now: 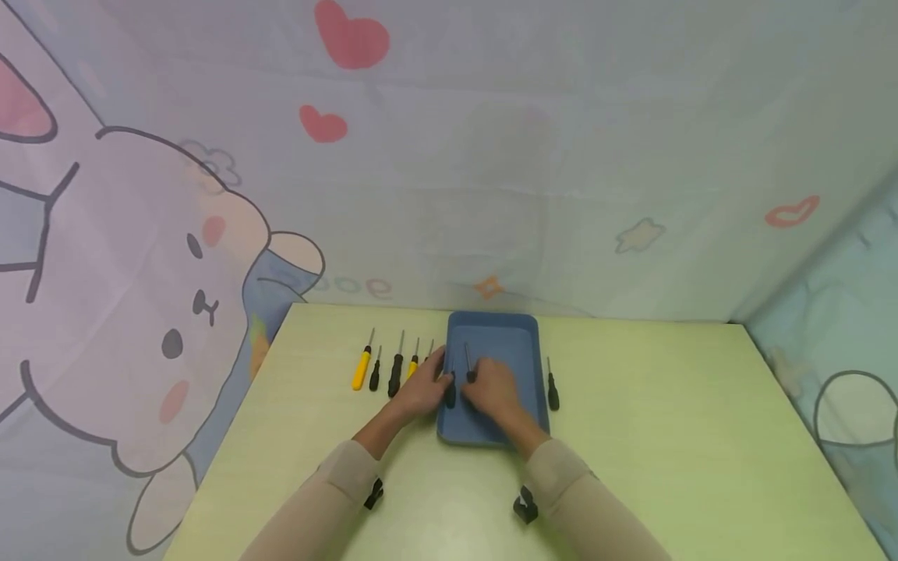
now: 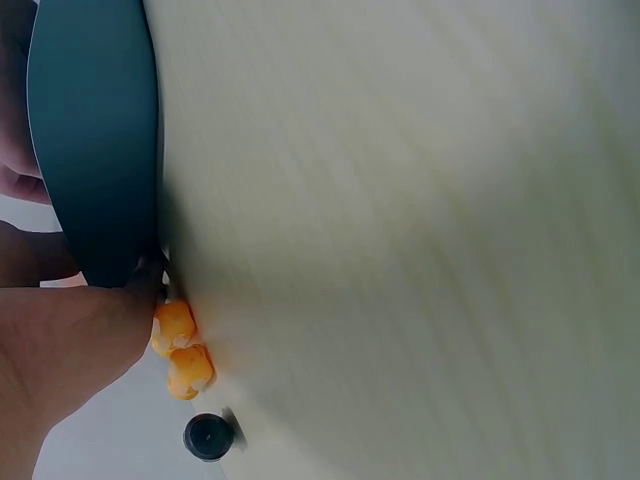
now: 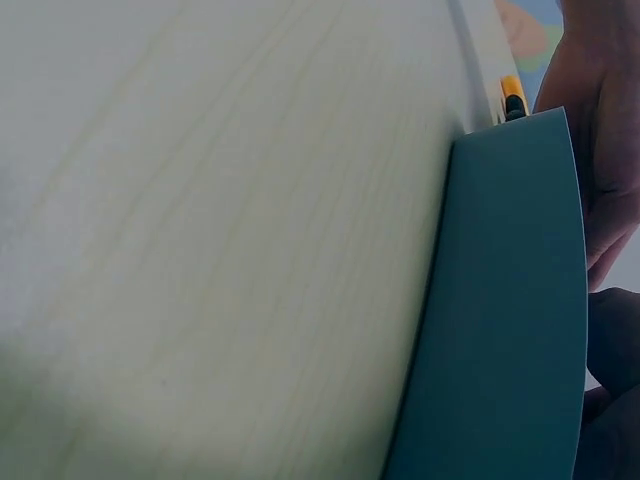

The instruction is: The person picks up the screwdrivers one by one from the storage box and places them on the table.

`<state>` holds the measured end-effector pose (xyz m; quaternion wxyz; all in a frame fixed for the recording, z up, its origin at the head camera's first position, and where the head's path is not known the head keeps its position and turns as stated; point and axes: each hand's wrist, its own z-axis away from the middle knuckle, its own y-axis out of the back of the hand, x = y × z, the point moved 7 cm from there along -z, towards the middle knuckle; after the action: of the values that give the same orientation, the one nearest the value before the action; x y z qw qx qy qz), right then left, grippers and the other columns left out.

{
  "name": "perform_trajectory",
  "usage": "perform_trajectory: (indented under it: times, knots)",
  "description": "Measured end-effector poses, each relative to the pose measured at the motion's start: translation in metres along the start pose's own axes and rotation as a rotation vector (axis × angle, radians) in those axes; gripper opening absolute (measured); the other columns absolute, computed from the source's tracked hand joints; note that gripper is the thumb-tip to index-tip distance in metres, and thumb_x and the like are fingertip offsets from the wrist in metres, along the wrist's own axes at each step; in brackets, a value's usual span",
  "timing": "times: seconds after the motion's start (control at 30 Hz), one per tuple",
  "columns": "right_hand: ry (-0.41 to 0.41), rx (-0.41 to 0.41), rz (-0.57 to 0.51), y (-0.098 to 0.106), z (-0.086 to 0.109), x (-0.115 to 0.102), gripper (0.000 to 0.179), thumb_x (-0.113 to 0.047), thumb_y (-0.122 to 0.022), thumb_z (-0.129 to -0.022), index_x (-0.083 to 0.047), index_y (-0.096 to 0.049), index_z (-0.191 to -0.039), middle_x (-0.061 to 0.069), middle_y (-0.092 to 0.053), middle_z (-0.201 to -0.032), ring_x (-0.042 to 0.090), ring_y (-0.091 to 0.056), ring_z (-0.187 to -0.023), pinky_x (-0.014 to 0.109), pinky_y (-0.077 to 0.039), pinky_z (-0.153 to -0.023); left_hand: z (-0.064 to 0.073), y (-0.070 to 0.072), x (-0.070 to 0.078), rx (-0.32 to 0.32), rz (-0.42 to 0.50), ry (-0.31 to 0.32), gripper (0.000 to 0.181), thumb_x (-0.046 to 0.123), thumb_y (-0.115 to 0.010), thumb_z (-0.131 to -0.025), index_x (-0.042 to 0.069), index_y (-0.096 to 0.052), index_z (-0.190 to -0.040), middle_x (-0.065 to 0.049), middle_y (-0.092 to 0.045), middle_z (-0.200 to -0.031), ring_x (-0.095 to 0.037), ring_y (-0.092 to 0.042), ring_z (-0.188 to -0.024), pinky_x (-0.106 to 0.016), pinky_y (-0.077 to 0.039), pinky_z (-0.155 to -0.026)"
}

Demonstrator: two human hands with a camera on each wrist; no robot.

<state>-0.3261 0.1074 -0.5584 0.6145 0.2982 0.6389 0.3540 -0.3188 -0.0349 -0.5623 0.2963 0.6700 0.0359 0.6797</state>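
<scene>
A blue tray (image 1: 505, 331) stands on the table. My left hand (image 1: 421, 389) grips its left wall, with the thumb over the rim and the fingers outside; in the left wrist view the hand (image 2: 75, 335) is at the tray wall (image 2: 100, 130). Inside the tray, my right hand (image 1: 494, 389) holds a screwdriver (image 1: 468, 362) by its dark handle, the shaft pointing to the far side. A black-handled screwdriver (image 1: 451, 392) lies along the tray's left side, close to the left thumb. In the right wrist view the tray's wall (image 3: 510, 300) hides part of the hands.
Left of the tray several screwdrivers stand in a row, among them a yellow one (image 1: 361, 370), a small black one (image 1: 375, 375) and a larger black one (image 1: 396, 374). Another black screwdriver (image 1: 553, 393) lies right of the tray. A printed cloth (image 1: 449, 156) hangs behind the table.
</scene>
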Motion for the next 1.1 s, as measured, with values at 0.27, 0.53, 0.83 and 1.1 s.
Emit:
perform_trajectory:
  times: [0.27, 0.53, 0.83, 1.1]
  knots:
    - [0.019, 0.046, 0.004, 0.001, -0.001, -0.002, 0.03, -0.014, -0.08, -0.079, -0.014, -0.053, -0.066, -0.002, -0.048, -0.059, 0.017, -0.044, -0.055, 0.032, -0.033, -0.05, 0.002, 0.002, 0.001, 0.008, 0.005, 0.025, 0.064, 0.009, -0.047, -0.111, -0.002, -0.018, -0.168, -0.025, -0.028, -0.17, -0.038, -0.028, -0.158, -0.054, -0.026, -0.127]
    - [0.01, 0.077, -0.04, 0.002, -0.004, 0.004, 0.016, -0.015, -0.081, -0.078, -0.008, -0.067, -0.074, 0.002, -0.062, -0.066, 0.02, -0.054, -0.062, 0.036, -0.047, -0.056, -0.001, 0.0, -0.001, -0.004, 0.03, 0.017, 0.063, 0.009, -0.046, -0.112, -0.002, -0.019, -0.168, -0.025, -0.03, -0.169, -0.039, -0.029, -0.157, -0.055, -0.027, -0.126]
    - [-0.016, 0.077, -0.097, 0.003, -0.004, 0.012, 0.023, -0.018, -0.084, -0.081, -0.001, -0.076, -0.095, 0.009, -0.074, -0.085, 0.026, -0.069, -0.08, 0.045, -0.06, -0.075, -0.001, -0.001, -0.003, 0.005, 0.035, 0.035, 0.063, 0.01, -0.048, -0.112, -0.001, -0.02, -0.168, -0.024, -0.03, -0.169, -0.038, -0.029, -0.157, -0.053, -0.026, -0.126]
    - [-0.006, 0.066, -0.182, 0.006, -0.003, 0.015, 0.024, -0.014, -0.082, -0.083, 0.001, -0.074, -0.099, 0.006, -0.072, -0.079, 0.018, -0.066, -0.071, 0.036, -0.058, -0.068, -0.001, 0.001, -0.002, 0.017, 0.01, 0.037, 0.064, 0.011, -0.048, -0.112, -0.001, -0.019, -0.168, -0.024, -0.033, -0.168, -0.038, -0.031, -0.156, -0.054, -0.028, -0.126]
